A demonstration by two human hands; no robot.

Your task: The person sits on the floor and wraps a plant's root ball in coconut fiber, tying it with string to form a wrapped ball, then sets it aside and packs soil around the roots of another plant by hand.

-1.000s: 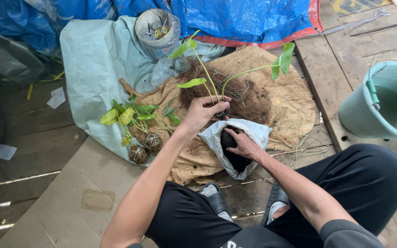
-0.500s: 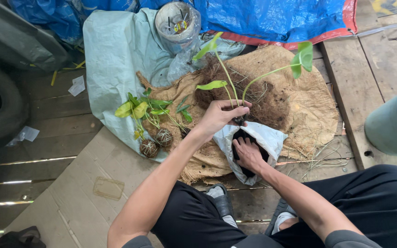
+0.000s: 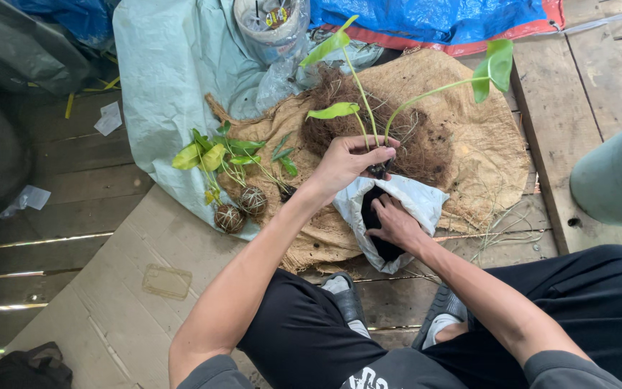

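In the head view, the person sits over a sheet of brown burlap [image 3: 462, 151] spread on wooden planks, and everything else lies around that sheet. The left hand [image 3: 347, 162] is closed around the stems of one young plant [image 3: 368, 108], gripping them low, just above the root clump; three long-stalked green leaves rise from it over the middle of the burlap. Right below that hand, at the burlap's near edge, lies one white bag [image 3: 415, 205] with dark soil inside, and the right hand [image 3: 394, 223] rests in its mouth, fingers curled on the soil and bag edge; whether they grasp anything cannot be told. One mound of brown fibre [image 3: 419, 144] sits on the burlap behind the plant. On the burlap's left edge lie two round wrapped root balls [image 3: 241, 209] with small leafy shoots. Right of the burlap stands one pale green bucket [image 3: 613, 180]; beyond it lies one blue tarpaulin [image 3: 433, 14].
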